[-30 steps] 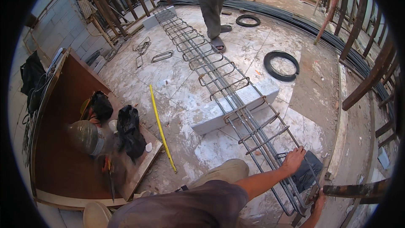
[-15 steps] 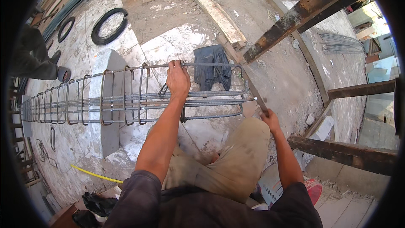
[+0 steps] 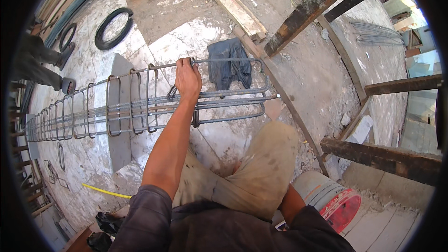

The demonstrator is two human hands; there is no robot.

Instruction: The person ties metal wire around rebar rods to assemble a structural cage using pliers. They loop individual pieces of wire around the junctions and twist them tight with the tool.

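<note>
A long cage of steel reinforcing bars (image 3: 224, 103) with square stirrups runs from the far left toward the middle, resting across a grey concrete block (image 3: 110, 145). My left hand (image 3: 188, 80) is closed round the cage's upper bar, where a stirrup meets it; its fingers partly hide the joint. Beside that hand, dark tie wire (image 3: 172, 93) hangs at the cage. Past the upper bar, a black plastic bag (image 3: 227, 67) lies on the ground. My right forearm goes down behind my right knee, so that hand is hidden, and what it holds cannot be seen.
A bucket (image 3: 313, 187) with a red inside lies on its side at my right. Rusty steel beams (image 3: 317, 11) slant in from the right. Wire coils (image 3: 113, 29) lie at the far left, near another person's feet (image 3: 68, 85). A yellow strip (image 3: 106, 191) lies at the left.
My right hand has drawn back from beside the cage's end to behind my knee, out of sight. The left hand keeps its hold. The view has shifted slightly, and the bucket shows more.
</note>
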